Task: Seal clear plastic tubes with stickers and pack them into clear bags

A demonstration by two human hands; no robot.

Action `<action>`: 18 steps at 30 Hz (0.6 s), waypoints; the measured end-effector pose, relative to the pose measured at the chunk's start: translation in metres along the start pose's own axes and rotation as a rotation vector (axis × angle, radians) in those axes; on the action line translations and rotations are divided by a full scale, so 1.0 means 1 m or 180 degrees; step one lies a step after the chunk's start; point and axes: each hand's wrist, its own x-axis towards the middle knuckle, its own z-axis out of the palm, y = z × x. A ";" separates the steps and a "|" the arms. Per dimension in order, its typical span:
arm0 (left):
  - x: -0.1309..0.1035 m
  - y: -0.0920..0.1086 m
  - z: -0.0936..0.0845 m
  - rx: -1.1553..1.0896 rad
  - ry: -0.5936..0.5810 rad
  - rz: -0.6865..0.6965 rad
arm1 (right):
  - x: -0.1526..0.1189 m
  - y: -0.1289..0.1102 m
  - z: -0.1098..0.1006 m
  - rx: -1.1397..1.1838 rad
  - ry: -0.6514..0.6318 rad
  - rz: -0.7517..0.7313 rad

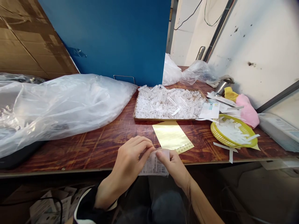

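Between my two hands, just over the table's front edge, hangs a small clear plastic packet (pixel 154 166) with dark printed text on it. My left hand (pixel 132 157) pinches its top left side with thumb and fingertips. At the top right, my right hand (pixel 174 165) grips it, thumb lying on the front face. Beyond my fingers a yellow sheet (pixel 173 135) with rows of small round stickers near its lower edge lies on the table. Farther back is a shallow cardboard tray (pixel 161 119) heaped with small white pieces and clear plastic tubes (pixel 175 99).
A yellow basket (pixel 216 134) of white paper strips stands at right, near printed cards (pixel 209 110), a metal cup (pixel 224 86) and pink cloth (pixel 246 109). A large plastic bag (pixel 88 102) covers the table's left. A blue panel (pixel 112 37) rises behind. Papers (pixel 51 205) lie below.
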 end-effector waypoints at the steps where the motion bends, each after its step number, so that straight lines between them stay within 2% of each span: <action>1: -0.002 0.001 0.000 0.0015 0.0030 0.0040 | 0.000 0.000 0.001 0.0029 0.0036 0.0033; 3: -0.004 0.002 0.000 -0.0029 0.0030 -0.0039 | -0.001 0.000 0.003 0.0044 0.0119 0.0017; 5: -0.005 0.005 -0.003 -0.0135 -0.0082 -0.0306 | -0.003 0.000 0.007 -0.0051 0.0169 -0.0093; 8: -0.005 0.008 -0.008 -0.0344 -0.0346 -0.0647 | -0.004 0.001 0.014 -0.0439 0.0165 -0.0270; 11: -0.002 0.006 -0.010 -0.0576 -0.0458 -0.0737 | -0.006 0.004 0.018 -0.0784 0.0144 -0.0391; 13: -0.003 0.005 -0.009 -0.0513 -0.0289 -0.0729 | -0.009 0.008 0.017 -0.0881 0.0165 -0.0503; 15: -0.006 0.009 -0.007 -0.0173 0.0051 -0.0552 | -0.011 0.012 0.013 -0.0928 0.0252 -0.0558; 18: -0.020 0.029 0.002 0.0443 0.0619 -0.0095 | -0.007 0.018 0.012 -0.0686 0.0369 -0.0440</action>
